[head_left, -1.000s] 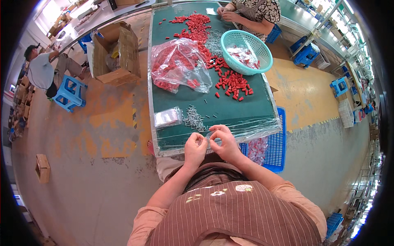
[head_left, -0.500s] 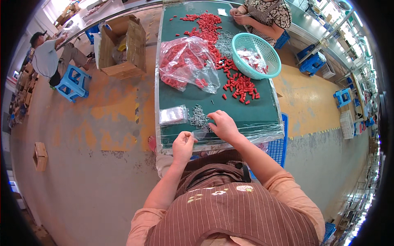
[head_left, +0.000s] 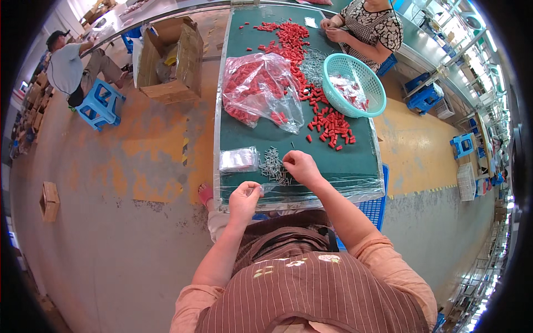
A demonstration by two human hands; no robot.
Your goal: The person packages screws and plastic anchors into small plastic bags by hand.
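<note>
Near the front edge of the green table, my left hand (head_left: 245, 201) is closed in a pinch on a small clear plastic bag (head_left: 268, 188). A loose pile of small grey screws (head_left: 273, 165) lies just beyond the bag. At the pile's right side my right hand (head_left: 302, 167) has its fingertips pressed together; what they hold, if anything, is too small to make out. A stack of flat clear bags (head_left: 239, 159) lies left of the screws. Farther off, a large clear bag of red plastic plugs (head_left: 256, 89) rests on the table, with loose red plugs (head_left: 333, 126) to its right.
A turquoise basket (head_left: 378, 91) with filled packets stands at the table's right edge. Behind it are more grey screws (head_left: 314, 64) and a co-worker (head_left: 369, 33) with hands together. A blue crate (head_left: 375, 208) is by the right edge. A cardboard box (head_left: 194, 61) stands left.
My right hand's fingers have drawn together and lie at the right side of the screw pile. My left hand keeps its pinch on the bag. The whole view has shifted slightly.
</note>
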